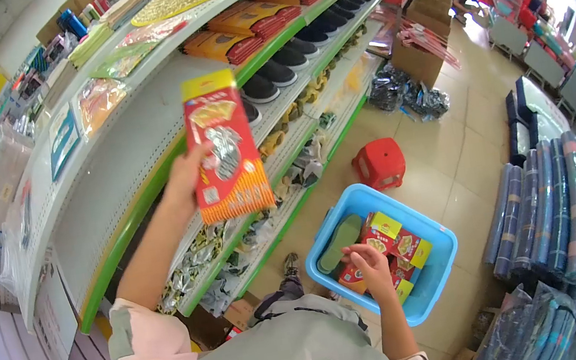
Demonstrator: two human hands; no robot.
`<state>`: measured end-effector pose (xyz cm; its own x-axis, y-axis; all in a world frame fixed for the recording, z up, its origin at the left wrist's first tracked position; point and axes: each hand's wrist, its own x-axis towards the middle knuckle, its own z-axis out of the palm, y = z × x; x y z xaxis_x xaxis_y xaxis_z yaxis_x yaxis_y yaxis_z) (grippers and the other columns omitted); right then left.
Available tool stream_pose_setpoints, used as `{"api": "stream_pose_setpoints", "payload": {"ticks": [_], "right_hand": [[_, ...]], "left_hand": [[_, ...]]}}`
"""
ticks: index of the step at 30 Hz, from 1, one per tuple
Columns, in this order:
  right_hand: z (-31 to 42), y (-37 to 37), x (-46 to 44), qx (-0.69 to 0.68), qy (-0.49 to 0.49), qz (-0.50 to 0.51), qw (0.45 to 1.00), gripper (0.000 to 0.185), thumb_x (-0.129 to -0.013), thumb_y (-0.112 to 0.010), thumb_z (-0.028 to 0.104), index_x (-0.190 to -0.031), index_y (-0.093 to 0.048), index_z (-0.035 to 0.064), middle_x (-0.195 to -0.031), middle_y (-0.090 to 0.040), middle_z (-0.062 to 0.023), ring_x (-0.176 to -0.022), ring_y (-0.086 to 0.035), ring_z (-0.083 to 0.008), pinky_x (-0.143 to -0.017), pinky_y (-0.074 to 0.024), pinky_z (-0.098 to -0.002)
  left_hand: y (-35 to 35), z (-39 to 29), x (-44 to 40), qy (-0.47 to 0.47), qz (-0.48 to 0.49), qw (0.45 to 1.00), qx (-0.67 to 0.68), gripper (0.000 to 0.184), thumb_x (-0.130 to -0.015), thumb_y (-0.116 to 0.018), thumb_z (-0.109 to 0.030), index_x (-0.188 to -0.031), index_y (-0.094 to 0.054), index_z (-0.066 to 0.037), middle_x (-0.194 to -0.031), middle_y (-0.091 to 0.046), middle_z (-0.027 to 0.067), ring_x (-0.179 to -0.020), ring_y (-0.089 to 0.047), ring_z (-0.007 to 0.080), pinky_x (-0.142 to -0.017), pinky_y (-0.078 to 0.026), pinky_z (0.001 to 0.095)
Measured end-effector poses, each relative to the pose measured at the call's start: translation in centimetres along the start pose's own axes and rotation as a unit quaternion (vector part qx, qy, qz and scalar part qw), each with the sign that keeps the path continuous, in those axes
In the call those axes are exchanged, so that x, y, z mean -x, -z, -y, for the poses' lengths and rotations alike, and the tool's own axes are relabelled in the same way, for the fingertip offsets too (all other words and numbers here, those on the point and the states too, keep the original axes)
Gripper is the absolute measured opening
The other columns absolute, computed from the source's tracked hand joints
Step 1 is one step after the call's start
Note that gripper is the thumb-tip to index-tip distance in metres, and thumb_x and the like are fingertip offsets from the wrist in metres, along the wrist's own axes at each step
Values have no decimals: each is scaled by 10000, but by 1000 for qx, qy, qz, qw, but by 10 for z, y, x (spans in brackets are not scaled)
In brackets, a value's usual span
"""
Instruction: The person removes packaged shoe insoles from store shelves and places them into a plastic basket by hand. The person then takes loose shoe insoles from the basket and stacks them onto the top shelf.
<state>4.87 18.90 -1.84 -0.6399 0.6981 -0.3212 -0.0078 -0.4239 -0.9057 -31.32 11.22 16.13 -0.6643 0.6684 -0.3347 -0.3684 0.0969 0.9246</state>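
My left hand (pixel 190 176) grips a flat red packet (pixel 227 144) by its left edge, up in front of the shelf. The packet has a yellow top, a printed picture in the middle and an orange striped lower end. My right hand (pixel 369 266) hovers over a blue plastic tub (pixel 445 268) with its fingers loosely bent; I see nothing in them. Inside the tub lie several similar red and yellow packets (pixel 406 246) and a green insole-shaped piece (pixel 342 241). My right hand and forearm hide part of these contents.
Orange and red packets (pixel 235 27) lie in stacks on the upper shelf (pixel 134 121), with dark shoes (pixel 279 73) below. A red stool (pixel 379 165) stands behind the tub. Wrapped rolls (pixel 542 209) are at right; cardboard boxes (pixel 425 48) and a crouching person (pixel 464 1) are farther back.
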Motion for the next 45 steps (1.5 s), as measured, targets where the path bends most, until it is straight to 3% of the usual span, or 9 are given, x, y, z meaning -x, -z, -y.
{"api": "stream_pose_setpoints", "payload": {"ticks": [5, 13, 17, 20, 26, 29, 32, 35, 45], "right_hand": [[-24, 15, 13, -47, -15, -94, 994, 236, -950, -575, 134, -1121, -577, -29, -1092, -665, -125, -929, -657, -174, -745, -521, -276], [-52, 2, 1, -59, 23, -170, 983, 206, -950, -585, 159, -1087, -598, 5, -1069, -676, -100, -879, -647, -136, -714, -512, -255], [-20, -25, -1, -72, -20, -183, 980, 192, -949, -586, 160, -1068, -608, 12, -1055, -687, -95, -876, -643, -119, -716, -501, -237], [-32, -22, -8, -61, 1, -174, 983, 201, -942, -594, 158, -1075, -595, 8, -1052, -667, -97, -832, -627, -136, -611, -569, -313], [-30, -26, -16, -65, -35, -179, 981, 190, -950, -582, 168, -1061, -595, 15, -1021, -668, -88, -759, -607, -107, -605, -555, -290], [-32, -28, -23, -34, -32, -165, 985, 189, -949, -585, 178, -1061, -596, 26, -1022, -673, -80, -764, -603, -97, -575, -528, -268], [-47, -23, -32, -24, 2, -142, 990, 197, -950, -588, 198, -1062, -595, 36, -1031, -677, -69, -781, -605, -91, -570, -501, -243], [-35, -32, -33, -28, -22, -153, 988, 210, -949, -579, 156, -1076, -606, -8, -1020, -690, -95, -872, -660, -136, -709, -489, -243], [-53, -30, -43, -36, -13, -146, 989, 203, -956, -566, 147, -1069, -604, -17, -1028, -680, -109, -873, -658, -153, -724, -505, -257]], "left_hand": [[53, -60, -96, -11, 37, 995, 88, 378, -864, -664, -259, -1140, -575, -17, -1042, -680, 134, -885, -690, 236, -780, -583, 391], [110, -86, -288, -99, -141, 982, 76, 488, -801, -727, -158, -1218, -515, -16, -1089, -652, 126, -922, -680, 250, -789, -587, 397], [130, -72, -355, -105, -122, 984, 70, 518, -787, -758, -218, -1213, -524, -40, -1110, -647, 117, -930, -678, 265, -766, -590, 426], [127, -75, -347, -36, -133, 990, -30, 538, -805, -745, -355, -1202, -540, -57, -1098, -659, 122, -903, -688, 252, -727, -593, 424], [115, -99, -278, 29, -67, 943, -325, 587, -823, -681, -518, -1177, -553, -69, -908, -704, 154, -661, -694, 234, -584, -592, 381], [115, -102, -269, 34, -50, 940, -336, 594, -821, -681, -521, -1149, -546, -45, -831, -699, 161, -592, -679, 234, -534, -584, 357], [111, -94, -265, -38, -44, 950, -307, 591, -827, -679, -510, -1127, -537, -20, -831, -695, 163, -607, -683, 240, -530, -583, 341], [112, -97, -265, -25, -25, 947, -319, 594, -835, -674, -499, -1151, -511, -22, -846, -691, 168, -614, -684, 245, -537, -585, 346], [110, -94, -292, -31, -3, 961, -276, 563, -839, -704, -425, -1195, -511, -33, -889, -683, 199, -662, -697, 276, -554, -601, 360]]}}
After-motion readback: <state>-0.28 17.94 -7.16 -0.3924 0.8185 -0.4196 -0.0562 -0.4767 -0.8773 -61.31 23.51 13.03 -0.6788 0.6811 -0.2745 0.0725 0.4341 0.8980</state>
